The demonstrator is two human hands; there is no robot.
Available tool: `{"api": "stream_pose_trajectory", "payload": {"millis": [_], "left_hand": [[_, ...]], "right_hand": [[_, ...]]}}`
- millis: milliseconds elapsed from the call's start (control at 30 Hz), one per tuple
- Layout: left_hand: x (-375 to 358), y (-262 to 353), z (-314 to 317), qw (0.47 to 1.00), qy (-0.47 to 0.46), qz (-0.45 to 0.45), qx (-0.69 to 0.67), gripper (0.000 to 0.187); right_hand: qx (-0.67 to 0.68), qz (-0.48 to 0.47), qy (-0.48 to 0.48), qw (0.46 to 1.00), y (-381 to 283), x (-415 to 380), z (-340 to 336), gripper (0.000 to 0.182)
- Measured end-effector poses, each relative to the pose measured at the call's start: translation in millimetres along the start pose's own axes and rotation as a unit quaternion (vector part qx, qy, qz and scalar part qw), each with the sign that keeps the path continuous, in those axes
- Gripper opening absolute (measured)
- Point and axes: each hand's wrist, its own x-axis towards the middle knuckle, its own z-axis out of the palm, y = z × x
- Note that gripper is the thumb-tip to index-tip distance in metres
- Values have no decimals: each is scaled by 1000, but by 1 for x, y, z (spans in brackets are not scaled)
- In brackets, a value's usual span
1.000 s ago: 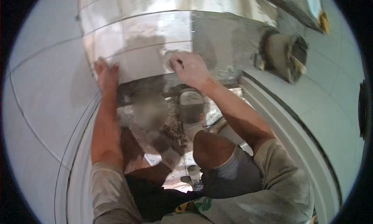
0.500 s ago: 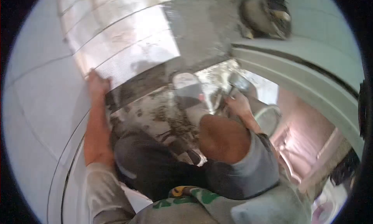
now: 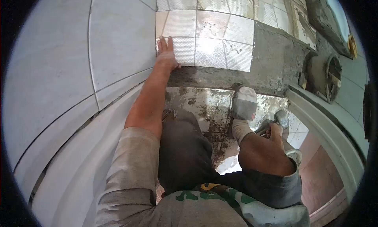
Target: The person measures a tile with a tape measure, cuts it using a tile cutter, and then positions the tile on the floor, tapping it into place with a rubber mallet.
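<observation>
My left hand (image 3: 167,57) lies on the patterned white floor tile (image 3: 184,50) at the left wall, fingers spread toward its corner. This tile borders a strip of grey mortar (image 3: 212,75) on my side. Low on the right, beside my bent knee, my right hand (image 3: 275,133) is closed around a tool with a grey rounded head (image 3: 281,117); I cannot tell its exact kind. A pale-rimmed bucket (image 3: 295,155) stands close behind that hand, partly hidden by my leg. My shoe (image 3: 245,105) rests on the mortar-smeared older tiles (image 3: 197,101).
Grey mortar (image 3: 275,53) spreads right of the laid tiles. A mortar-caked pipe stub (image 3: 323,75) stands at the right wall, near a yellow object (image 3: 352,46). A white frame (image 3: 323,128) runs along the right, and large wall tiles (image 3: 122,38) rise at the left.
The view has swung left, so everything appears farther right. My left hand stays at the tile by the wall, with its fingers now spread. My right hand remains low beside the knee.
</observation>
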Motion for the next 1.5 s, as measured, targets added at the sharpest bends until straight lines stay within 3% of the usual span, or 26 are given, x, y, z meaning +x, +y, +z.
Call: {"api": "stream_pose_trajectory", "payload": {"millis": [167,267,333,400,433,467,533,633,700,733,767,833,867,900,933,967,1033,1067,1133,1167,1233,1267,1367,1433,1467,1500], "left_hand": [[-5,-5,5,999,37,26,8,128],[-6,-10,13,995,82,61,-6,126],[-6,-11,18,995,85,59,-8,126],[-3,-8,13,998,49,46,-5,126],[-3,-8,12,998,53,46,-8,126],[-4,-6,7,999,31,42,-1,125],[-5,-3,3,999,14,42,6,125],[-7,0,-1,1000,11,23,12,126],[-11,0,-4,999,10,25,-31,120],[-10,0,-4,999,14,21,-32,120],[-8,0,-2,999,15,23,-32,119],[-7,-3,1,999,15,19,-27,118],[-7,-2,1,999,18,22,-27,116],[-8,-2,1,999,20,26,-28,113],[-5,-5,10,997,54,35,-32,107],[-5,-5,13,997,55,33,-31,107],[-3,-8,20,991,104,51,-61,103],[2,-11,25,992,103,48,-58,103],[9,-15,38,982,159,70,-68,100],[4,-14,35,983,156,69,-67,100],[-4,-12,15,994,77,64,-47,116],[-4,-13,15,994,77,63,-49,116],[-2,-10,17,988,121,71,-57,105],[-3,-10,18,990,111,59,-67,113],[-2,-11,16,990,110,57,-66,113],[-2,-12,15,991,103,58,-57,116]], "right_hand": [[17,4,-4,1000,-5,-8,-10,17],[147,-195,-91,965,-25,-33,-21,17],[116,-297,-86,944,-75,-74,-34,18],[139,-430,-89,888,-136,-136,-44,20],[159,-487,-15,859,-159,-158,-45,20],[170,-566,-23,806,-180,-167,-55,20],[84,-648,-34,757,-224,-195,-75,19],[-17,-690,25,723,-256,-224,-54,23],[5,-703,-54,709,-264,-224,-15,30],[92,-720,-152,670,-262,-213,11,32],[148,-583,-297,742,-268,-195,31,19],[153,-596,-328,717,-263,-191,84,17],[267,-390,-506,721,-267,-182,105,17],[75,-668,-297,678,-262,-191,127,16],[163,-623,-364,673,-261,-190,150,17],[163,-624,-366,671,-259,-191,170,17],[336,-513,-502,610,-255,-188,205,15],[338,-511,-504,609,-257,-177,220,15],[207,-744,-340,537,-265,-156,249,13],[207,-741,-342,539,-263,-150,261,13],[393,-441,-546,593,-266,-148,280,13],[392,-441,-547,593,-267,-152,276,13],[341,-457,-535,624,-274,-172,249,13],[202,-764,-247,561,-277,-185,246,13],[269,-716,-385,517,-277,-176,251,15],[269,-714,-385,519,-278,-165,261,15]]}}
